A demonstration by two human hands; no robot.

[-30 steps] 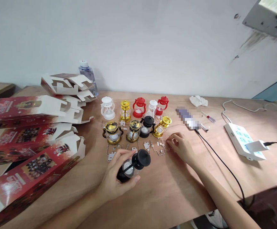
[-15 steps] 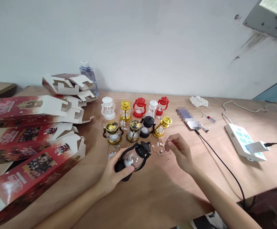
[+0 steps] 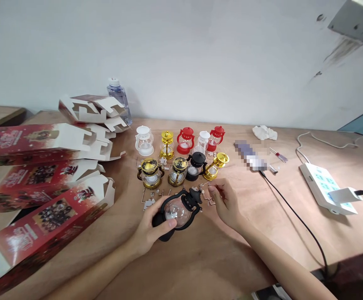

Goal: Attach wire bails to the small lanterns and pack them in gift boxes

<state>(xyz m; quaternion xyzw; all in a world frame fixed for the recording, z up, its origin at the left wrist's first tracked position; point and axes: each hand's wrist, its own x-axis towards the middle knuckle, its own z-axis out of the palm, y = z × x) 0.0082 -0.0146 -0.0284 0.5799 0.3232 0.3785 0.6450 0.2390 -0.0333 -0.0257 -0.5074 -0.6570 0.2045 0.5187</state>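
Bright even daylight, soft shadows, wide-angle bending at edges.

Small assembly and packing workshop. A bare plywood worktop stands against a plain, scuffed white wall. On it are rows of identical toy lanterns in several colours, with loose wire handles in front. Printed cartons lie open-ended in a stack at the left. A screwdriver and a power strip lie at the right.

Wooden table with toy lanterns, cartons, power strip
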